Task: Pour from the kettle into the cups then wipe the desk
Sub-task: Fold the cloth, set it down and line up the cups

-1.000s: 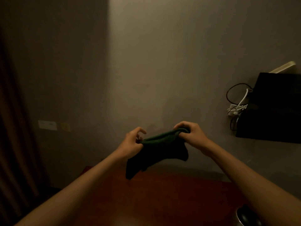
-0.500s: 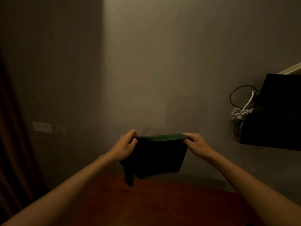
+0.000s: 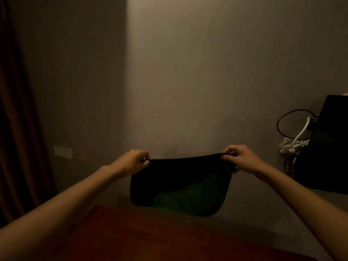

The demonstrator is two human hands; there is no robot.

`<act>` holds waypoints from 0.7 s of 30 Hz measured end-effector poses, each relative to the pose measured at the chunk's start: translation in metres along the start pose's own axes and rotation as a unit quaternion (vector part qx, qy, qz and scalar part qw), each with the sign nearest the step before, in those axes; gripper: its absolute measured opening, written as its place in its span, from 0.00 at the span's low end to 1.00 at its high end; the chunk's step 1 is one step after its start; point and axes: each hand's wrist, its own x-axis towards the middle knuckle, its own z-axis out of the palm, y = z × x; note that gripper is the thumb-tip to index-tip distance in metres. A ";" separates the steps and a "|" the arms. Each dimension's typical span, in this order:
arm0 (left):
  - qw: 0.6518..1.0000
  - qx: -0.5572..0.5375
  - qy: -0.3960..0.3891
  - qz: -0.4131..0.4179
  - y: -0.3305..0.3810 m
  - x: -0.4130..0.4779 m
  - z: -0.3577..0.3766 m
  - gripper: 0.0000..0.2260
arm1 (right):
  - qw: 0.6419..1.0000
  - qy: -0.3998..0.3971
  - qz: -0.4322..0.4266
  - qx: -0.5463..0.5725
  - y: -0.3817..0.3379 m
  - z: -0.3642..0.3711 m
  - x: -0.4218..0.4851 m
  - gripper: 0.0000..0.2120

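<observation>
At the frame's centre, the left hand (image 3: 132,162) and right hand (image 3: 239,159) are each pinching a top corner of the green cloth (image 3: 180,183), which is hanging above the desk (image 3: 150,238).

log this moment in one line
phase: wipe prep | left hand: pinches cloth | right hand: pinches cloth | cloth: spread above desk

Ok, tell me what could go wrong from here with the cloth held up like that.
1. The left hand and right hand only pinch the top corners of the green cloth; one slip and it may drop bunched onto the desk.
2. The loose cables by the wall sit near the right hand; a wide wipe might snag them.
</observation>
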 end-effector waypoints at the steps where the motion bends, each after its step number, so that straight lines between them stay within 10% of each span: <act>1: 0.999 -0.026 -0.030 -0.023 -0.004 0.001 0.002 0.11 | 0.999 0.006 0.029 0.017 0.002 -0.002 -0.001 0.07; 6: 0.950 -0.254 -0.094 -0.154 0.013 0.003 0.022 0.13 | 0.983 0.009 0.160 0.094 0.005 0.017 -0.008 0.10; 13: 0.773 -0.584 -0.128 -0.211 0.083 0.025 0.030 0.07 | 0.970 0.022 0.174 0.171 -0.016 0.059 -0.008 0.05; 21: 0.752 -0.626 -0.118 -0.172 0.130 0.036 0.025 0.03 | 0.990 -0.005 -0.002 0.144 -0.042 0.068 -0.024 0.08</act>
